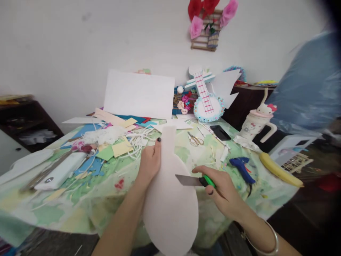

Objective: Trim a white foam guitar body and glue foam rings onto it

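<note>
A white foam board cutout (170, 206) with a long neck and a rounded body stands tilted in front of me, its lower end over the table's near edge. My left hand (150, 160) grips it along the left side of the neck, thumb on top. In my right hand (223, 188) is a utility knife (205, 180) with a green and black handle. Its wide blade points left, in front of the rounded body; whether it touches the foam I cannot tell. Behind leans a small decorated guitar model (204, 94) with pink strings and a blue beaded rim.
Scissors (195, 139), a black phone (220, 132), a blue glue gun (242, 170), a banana (279, 170) and a white tumbler (254, 122) lie or stand to the right. Paper scraps (119, 147), white cord (138, 142) and a white box-like device (61, 170) crowd the left.
</note>
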Available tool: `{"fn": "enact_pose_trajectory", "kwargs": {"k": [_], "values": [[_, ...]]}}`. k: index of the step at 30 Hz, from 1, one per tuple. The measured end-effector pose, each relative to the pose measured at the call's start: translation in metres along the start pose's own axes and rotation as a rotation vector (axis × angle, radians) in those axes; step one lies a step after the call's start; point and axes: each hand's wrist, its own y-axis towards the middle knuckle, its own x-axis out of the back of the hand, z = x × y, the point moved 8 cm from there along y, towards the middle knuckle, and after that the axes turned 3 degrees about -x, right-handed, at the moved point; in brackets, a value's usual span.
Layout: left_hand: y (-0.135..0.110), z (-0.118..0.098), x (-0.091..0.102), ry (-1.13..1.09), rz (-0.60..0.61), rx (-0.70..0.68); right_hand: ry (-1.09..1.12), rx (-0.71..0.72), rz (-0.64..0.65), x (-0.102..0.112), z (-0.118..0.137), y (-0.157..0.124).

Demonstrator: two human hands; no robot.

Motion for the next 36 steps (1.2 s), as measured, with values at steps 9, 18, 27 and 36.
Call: {"fn": "enact_pose_trajectory", "kwargs": {"k": [9,18,27,36], "values": [[-0.068,0.023,-0.003,-0.141,0.008,0.081,-0.273,0.227,0.085,-0.016,0.066,-0.043],[-0.070,0.039,0.002,-0.121,0.001,0.152,-0.286,0.177,0.134,-0.030,0.056,-0.041],[-0.077,0.034,0.001,-0.167,0.036,0.162,-0.344,0.191,0.078,-0.030,0.055,-0.039],[-0.077,0.037,-0.006,-0.222,0.072,0.168,-0.362,0.185,0.090,-0.032,0.053,-0.037]]}}
